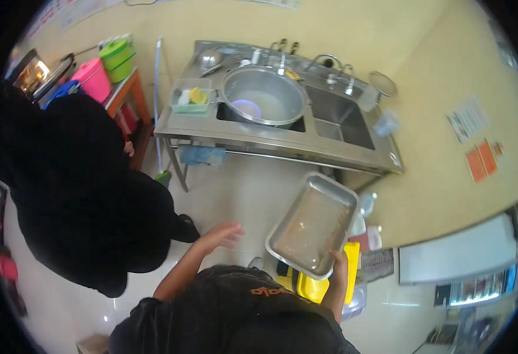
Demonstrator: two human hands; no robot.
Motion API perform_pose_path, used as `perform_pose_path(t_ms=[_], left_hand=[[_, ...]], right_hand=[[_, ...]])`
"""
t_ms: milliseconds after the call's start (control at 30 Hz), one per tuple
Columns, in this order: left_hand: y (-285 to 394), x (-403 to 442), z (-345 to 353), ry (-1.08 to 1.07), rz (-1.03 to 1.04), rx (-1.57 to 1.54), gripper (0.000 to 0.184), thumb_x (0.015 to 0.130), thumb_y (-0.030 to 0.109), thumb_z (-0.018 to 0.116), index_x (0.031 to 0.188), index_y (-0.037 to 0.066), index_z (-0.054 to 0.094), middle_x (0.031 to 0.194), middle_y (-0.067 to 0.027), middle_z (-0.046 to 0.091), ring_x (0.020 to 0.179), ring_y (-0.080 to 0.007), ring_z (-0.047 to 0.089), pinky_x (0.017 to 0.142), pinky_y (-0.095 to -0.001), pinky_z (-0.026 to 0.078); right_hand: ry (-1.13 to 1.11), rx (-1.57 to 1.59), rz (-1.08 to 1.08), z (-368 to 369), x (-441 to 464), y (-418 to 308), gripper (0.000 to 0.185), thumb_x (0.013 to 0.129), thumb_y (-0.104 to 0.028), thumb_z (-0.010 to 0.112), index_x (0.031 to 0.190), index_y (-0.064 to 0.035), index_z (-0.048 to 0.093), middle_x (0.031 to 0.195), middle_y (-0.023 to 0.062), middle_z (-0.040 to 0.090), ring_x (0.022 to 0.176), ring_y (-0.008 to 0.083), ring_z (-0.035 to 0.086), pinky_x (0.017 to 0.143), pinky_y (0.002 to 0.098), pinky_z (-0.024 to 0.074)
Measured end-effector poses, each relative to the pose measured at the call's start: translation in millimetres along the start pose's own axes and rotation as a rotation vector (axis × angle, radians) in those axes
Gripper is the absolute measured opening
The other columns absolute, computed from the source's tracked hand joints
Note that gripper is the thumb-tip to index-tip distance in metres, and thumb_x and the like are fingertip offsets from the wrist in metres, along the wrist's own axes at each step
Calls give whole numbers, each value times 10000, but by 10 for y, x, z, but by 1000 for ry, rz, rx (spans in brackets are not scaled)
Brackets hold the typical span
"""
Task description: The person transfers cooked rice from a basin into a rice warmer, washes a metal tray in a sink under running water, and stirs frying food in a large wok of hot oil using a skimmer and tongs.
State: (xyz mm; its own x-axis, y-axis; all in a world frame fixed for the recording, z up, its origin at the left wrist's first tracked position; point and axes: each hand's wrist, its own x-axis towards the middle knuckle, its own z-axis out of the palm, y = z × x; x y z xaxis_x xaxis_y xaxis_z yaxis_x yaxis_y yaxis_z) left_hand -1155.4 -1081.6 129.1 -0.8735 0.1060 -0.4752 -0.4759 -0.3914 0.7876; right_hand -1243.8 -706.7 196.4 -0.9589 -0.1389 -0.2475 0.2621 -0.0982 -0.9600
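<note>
My right hand [340, 263] grips a rectangular metal baking pan [315, 221] by its near right rim. Brown food residue marks the pan's inside, and it is tilted toward me. My left hand [222, 236] is held out in the air to the left of the pan, fingers stretched, touching nothing. Beyond both hands stands a steel sink unit [259, 137]. A large round metal pot [265, 97] sits in its left basin, with water and a purple bowl [246, 108] inside.
The right basin [338, 118] has taps behind it. A plastic tub [189, 97] with a yellow sponge sits left of the pot. A person in black [88, 194] stands close on my left. A yellow bin [348, 271] and bottles [366, 205] stand below the pan.
</note>
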Motion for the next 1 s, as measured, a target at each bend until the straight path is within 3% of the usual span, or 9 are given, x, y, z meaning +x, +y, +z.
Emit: perform_pose_path(t_ms=[133,200,367,433,500,567,667,867,1000], left_hand=[[866,602,627,-6,65,-440,549,863,430,549,1235,27,509,1161,-133,579,1081,-227,547,872,-410,477],[1201,974,580,101,110,-260,538,849,351,551,1246,-5,482,1159,-154,573,1055,-237,567,874,-403,482],[2162,1950,-56,243,237,-102,509,773,167,532,1225,-60,474,1140,-176,573,993,-251,599,871,-369,490],[2555,2403,-369,236,272,-123,505,728,114,514,1200,-64,498,1131,-164,579,996,-238,596,855,-353,493],[3014,2676,-593,248,314,48,522,701,96,509,1198,-64,497,1123,-153,580,1000,-225,585,849,-334,484],[3343,3032,-996,235,357,164,543,725,85,507,1243,-73,461,1124,-154,586,1037,-222,561,898,-321,433],[3847,3284,-1314,226,24,194,575,704,66,504,1260,-68,450,1160,-159,572,1070,-234,550,914,-324,427],[3701,4248,-1951,294,97,28,576,692,86,539,1250,-33,462,1108,-139,583,1005,-232,556,887,-324,432],[3670,4493,-1920,355,-15,-90,565,756,78,519,1300,-29,407,1146,-137,566,1017,-216,548,898,-308,418]], right_hand=[[-295,-50,219,547,1209,-625,476,777,-210,595,1170,47,515,1103,140,587,918,221,600,793,320,483],[-353,-109,234,848,1782,-684,545,806,-266,610,1215,65,467,1144,153,570,987,225,574,822,336,472],[-422,-597,-129,1555,3482,-1110,635,875,-395,529,1319,34,381,1154,135,570,1107,244,501,938,353,392],[-364,-488,-142,1729,4547,-1258,566,884,-386,511,1297,-5,442,1206,138,559,1145,256,496,958,340,380],[-283,-751,-485,2051,5706,-1385,436,858,-287,529,1209,-28,539,1180,153,587,1120,263,538,933,342,410],[-168,-1070,-537,2570,6641,-1512,348,803,-170,536,1110,-17,597,1082,176,627,1044,285,588,896,356,442],[-305,-1041,-454,3289,7681,-1626,334,762,-114,534,1073,-21,616,1033,181,643,997,323,604,879,365,456],[-340,-1266,-694,4317,9801,-1053,369,796,-113,514,1148,-28,585,1084,182,628,1054,288,588,883,365,450],[-474,-842,-391,4726,9920,-806,307,827,-78,474,1088,-15,621,1137,159,616,1108,261,558,954,364,409]])
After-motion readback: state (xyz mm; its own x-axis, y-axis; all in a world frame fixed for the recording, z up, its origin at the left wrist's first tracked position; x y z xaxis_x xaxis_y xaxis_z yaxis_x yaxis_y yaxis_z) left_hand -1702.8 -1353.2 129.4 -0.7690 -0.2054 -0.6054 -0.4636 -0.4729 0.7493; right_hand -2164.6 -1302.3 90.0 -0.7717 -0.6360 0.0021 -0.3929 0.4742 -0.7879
